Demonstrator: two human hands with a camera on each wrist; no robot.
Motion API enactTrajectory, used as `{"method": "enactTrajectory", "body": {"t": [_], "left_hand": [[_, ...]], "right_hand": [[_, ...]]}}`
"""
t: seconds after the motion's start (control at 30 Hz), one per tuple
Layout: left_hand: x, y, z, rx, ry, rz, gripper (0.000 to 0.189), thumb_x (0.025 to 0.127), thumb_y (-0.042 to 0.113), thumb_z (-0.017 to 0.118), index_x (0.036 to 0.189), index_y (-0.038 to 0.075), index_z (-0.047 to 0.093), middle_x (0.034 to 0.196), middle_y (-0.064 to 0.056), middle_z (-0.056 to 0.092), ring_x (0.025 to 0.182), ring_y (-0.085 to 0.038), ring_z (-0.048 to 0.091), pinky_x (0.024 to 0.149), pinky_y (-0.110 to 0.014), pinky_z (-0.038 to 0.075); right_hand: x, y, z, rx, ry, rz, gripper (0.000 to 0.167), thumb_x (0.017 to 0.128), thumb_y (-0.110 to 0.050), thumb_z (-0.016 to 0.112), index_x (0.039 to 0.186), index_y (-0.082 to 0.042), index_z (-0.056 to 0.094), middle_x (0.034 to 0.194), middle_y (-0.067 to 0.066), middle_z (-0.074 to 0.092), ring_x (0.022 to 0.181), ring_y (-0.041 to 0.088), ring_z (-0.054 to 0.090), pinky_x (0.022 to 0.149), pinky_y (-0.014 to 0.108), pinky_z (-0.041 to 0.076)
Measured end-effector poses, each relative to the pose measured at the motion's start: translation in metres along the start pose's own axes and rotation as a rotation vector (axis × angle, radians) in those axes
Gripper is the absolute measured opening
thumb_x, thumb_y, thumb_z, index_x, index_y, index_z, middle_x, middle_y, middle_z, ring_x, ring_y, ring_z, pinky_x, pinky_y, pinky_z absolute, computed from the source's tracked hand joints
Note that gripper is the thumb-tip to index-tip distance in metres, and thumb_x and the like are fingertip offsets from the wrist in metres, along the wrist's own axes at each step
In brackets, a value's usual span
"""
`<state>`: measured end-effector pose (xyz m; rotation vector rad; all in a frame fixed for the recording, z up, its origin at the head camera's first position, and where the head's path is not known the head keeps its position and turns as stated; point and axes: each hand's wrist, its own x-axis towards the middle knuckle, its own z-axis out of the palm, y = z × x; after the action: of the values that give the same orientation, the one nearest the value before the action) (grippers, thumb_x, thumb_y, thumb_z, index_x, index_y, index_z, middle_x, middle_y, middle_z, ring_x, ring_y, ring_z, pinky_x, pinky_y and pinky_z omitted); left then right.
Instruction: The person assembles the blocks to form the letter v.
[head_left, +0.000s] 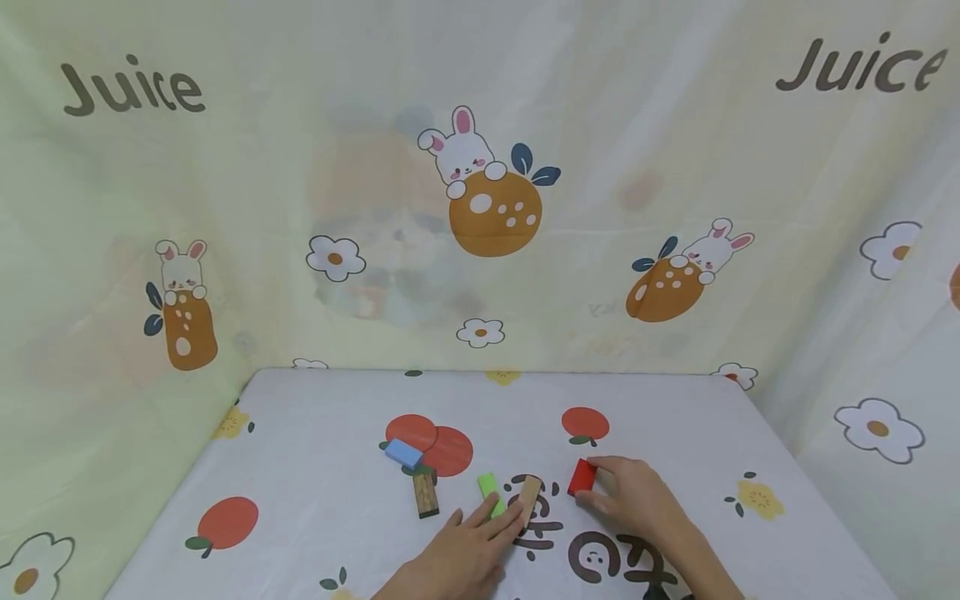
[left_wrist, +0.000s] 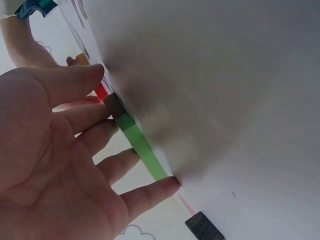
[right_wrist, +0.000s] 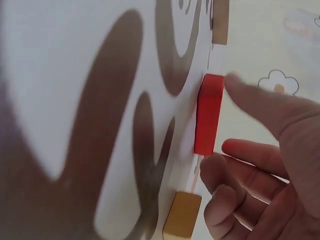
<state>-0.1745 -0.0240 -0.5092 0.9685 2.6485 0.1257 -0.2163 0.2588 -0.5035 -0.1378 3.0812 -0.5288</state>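
My left hand [head_left: 468, 554] lies low over the table with its fingers spread and fairly straight. Its fingertips are right at a green block [head_left: 488, 485] and a light wooden block [head_left: 532, 490]; in the left wrist view they reach along the side of the green block [left_wrist: 142, 150]. To the right, my right hand [head_left: 637, 496] pinches a red block [head_left: 581, 477] between thumb and fingers. The right wrist view has the thumb at one end of the red block [right_wrist: 210, 112] and fingers at the other. A tan block [right_wrist: 182, 215] shows below those fingers.
Left of the hands lie a blue block [head_left: 404, 453] and a dark wood-grain block [head_left: 425, 495]. The white tablecloth [head_left: 315, 467] carries printed fruit, flowers and lettering. Behind and along the sides hangs a printed curtain [head_left: 600, 125].
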Motion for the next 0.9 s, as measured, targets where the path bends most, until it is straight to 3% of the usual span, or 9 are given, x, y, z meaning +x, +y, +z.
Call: {"method": "enactTrajectory", "body": {"t": [0.47,0.9], "left_hand": [[0.000,0.000,0.001,0.010,-0.005,-0.006,0.077,0.100,0.042,0.070,0.167,0.037,0.031,0.173,0.021,0.030,0.163,-0.019,0.031,0.115,-0.059,0.051],[0.000,0.000,0.002,0.022,-0.002,0.001,0.077,0.100,0.044,0.069,0.167,0.038,0.030,0.173,0.022,0.030,0.163,-0.018,0.030,0.115,-0.058,0.051]], "right_hand": [[0.000,0.016,-0.001,0.087,-0.016,-0.034,0.058,0.078,-0.039,0.093,0.125,-0.010,0.078,0.127,0.012,0.078,0.129,0.042,0.067,0.109,0.061,0.052],[0.003,0.011,-0.003,0.092,-0.033,-0.032,0.059,0.078,-0.039,0.093,0.126,-0.008,0.077,0.127,0.014,0.078,0.129,0.042,0.067,0.109,0.061,0.052]]}}
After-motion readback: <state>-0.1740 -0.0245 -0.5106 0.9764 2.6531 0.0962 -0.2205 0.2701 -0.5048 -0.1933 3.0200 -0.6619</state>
